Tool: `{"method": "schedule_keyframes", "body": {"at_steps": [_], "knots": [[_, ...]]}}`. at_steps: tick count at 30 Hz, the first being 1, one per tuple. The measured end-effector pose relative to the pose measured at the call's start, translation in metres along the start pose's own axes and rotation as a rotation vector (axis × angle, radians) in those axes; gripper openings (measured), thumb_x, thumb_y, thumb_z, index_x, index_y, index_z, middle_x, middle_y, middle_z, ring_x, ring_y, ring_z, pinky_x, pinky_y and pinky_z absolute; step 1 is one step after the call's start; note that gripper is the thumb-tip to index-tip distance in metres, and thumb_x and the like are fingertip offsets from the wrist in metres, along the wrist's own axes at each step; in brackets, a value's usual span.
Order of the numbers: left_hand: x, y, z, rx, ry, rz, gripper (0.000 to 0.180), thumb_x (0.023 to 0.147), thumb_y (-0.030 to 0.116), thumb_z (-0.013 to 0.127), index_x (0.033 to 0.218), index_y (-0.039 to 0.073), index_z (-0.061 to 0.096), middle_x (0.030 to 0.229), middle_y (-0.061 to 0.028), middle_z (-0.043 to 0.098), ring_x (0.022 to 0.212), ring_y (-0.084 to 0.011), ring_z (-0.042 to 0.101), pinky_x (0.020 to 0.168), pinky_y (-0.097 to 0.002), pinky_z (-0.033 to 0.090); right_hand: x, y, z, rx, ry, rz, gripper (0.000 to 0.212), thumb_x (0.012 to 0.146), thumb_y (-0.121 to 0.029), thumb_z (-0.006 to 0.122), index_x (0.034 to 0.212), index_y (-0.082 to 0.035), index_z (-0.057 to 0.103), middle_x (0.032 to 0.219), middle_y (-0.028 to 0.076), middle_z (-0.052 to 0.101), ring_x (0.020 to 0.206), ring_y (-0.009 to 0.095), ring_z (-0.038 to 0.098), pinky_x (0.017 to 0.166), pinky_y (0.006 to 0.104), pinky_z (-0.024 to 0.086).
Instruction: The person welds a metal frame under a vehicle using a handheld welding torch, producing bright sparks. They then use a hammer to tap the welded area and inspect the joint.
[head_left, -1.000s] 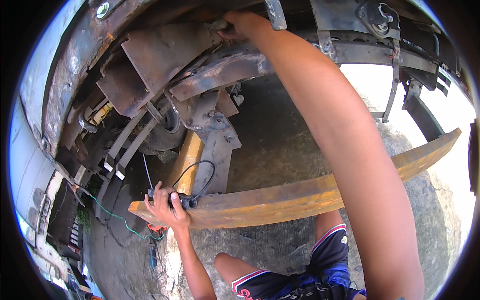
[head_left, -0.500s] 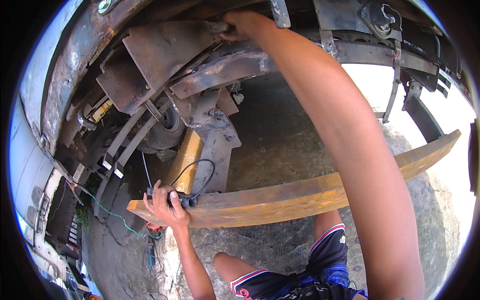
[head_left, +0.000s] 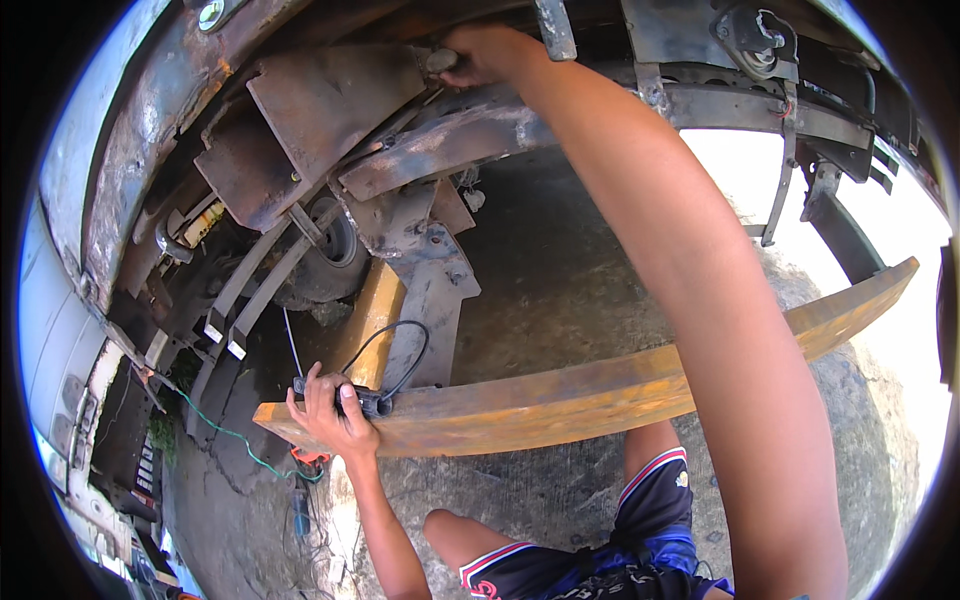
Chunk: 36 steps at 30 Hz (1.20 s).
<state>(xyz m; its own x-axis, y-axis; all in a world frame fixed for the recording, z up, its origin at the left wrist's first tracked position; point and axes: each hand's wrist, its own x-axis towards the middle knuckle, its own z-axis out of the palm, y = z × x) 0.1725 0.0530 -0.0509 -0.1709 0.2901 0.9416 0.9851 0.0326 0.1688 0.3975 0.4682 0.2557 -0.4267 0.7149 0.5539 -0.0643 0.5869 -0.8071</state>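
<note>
My right hand (head_left: 490,52) reaches high under the rusty frame, fingers closed round a grey metal piece with a blunt round end (head_left: 441,61). Most of that piece is hidden by the hand, so its kind does not show. Beside its end is a rusty brown plate bracket (head_left: 330,110). Lower left, my left hand (head_left: 338,412) rests over the near end of a long rusty steel beam (head_left: 540,405), its fingers curled on a black part with a looped cable (head_left: 372,400). Whether that hand grips the beam too is hard to see.
A grey steel bracket (head_left: 435,295) and a yellowish bar (head_left: 380,315) stand behind the beam. Two flat bars (head_left: 262,290) jut down at left, near a wheel (head_left: 335,245). A green cord (head_left: 225,430) trails across the concrete floor. A metal bar (head_left: 556,28) hangs beside my right arm.
My right hand has shifted slightly, and the round end of the metal piece has turned more into view. My left hand stays in place on the beam.
</note>
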Motion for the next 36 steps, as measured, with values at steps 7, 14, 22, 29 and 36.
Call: {"method": "schedule_keyframes", "body": {"at_steps": [7,14,22,29,36], "knots": [[0.004,0.005,0.005,-0.014,-0.007,0.011,0.037,0.104,0.037,0.051,0.086,0.008,0.066,0.094,-0.0085,0.072,0.12,-0.0344,0.069,0.124,-0.0551,0.022,-0.021,-0.02,-0.008,-0.127,-0.035,-0.102,0.029,0.098,-0.016,0.074,0.124,-0.005,0.07,0.107,0.011,0.078,0.096,0.022,0.076,0.082,0.0287,0.065],[-0.002,-0.002,-0.001,0.029,-0.03,0.023,0.038,0.106,0.033,0.048,0.089,0.005,0.066,0.095,-0.0092,0.07,0.122,-0.0351,0.068,0.123,-0.057,0.023,-0.042,-0.05,0.017,0.145,0.048,0.246,0.03,0.095,0.0,0.072,0.125,-0.004,0.071,0.109,0.01,0.079,0.099,0.019,0.076,0.085,0.0252,0.065],[0.0,-0.002,-0.005,0.024,-0.03,0.018,0.037,0.105,0.034,0.049,0.088,0.006,0.066,0.095,-0.0088,0.071,0.122,-0.0348,0.068,0.124,-0.0562,0.023,0.047,0.048,-0.036,-0.846,-0.159,-0.781,0.035,0.094,-0.004,0.075,0.129,-0.008,0.07,0.115,0.007,0.078,0.101,0.021,0.075,0.088,0.0315,0.064],[0.003,0.012,0.021,-0.077,0.005,0.018,0.035,0.103,0.035,0.052,0.086,0.008,0.065,0.095,-0.0094,0.072,0.12,-0.0351,0.069,0.124,-0.0549,0.022,0.095,0.059,-0.076,0.863,-0.16,0.17,0.033,0.095,-0.017,0.077,0.126,-0.008,0.069,0.112,0.011,0.076,0.092,0.024,0.075,0.078,0.0333,0.064],[0.0,0.0,-0.008,0.007,-0.015,-0.008,0.037,0.102,0.037,0.052,0.086,0.007,0.066,0.097,-0.0107,0.072,0.12,-0.0351,0.069,0.124,-0.055,0.022,-0.028,-0.044,0.002,0.255,-0.029,0.161,0.043,0.1,-0.019,0.075,0.138,-0.008,0.058,0.117,0.009,0.072,0.102,0.027,0.073,0.075,0.0375,0.066]]}}
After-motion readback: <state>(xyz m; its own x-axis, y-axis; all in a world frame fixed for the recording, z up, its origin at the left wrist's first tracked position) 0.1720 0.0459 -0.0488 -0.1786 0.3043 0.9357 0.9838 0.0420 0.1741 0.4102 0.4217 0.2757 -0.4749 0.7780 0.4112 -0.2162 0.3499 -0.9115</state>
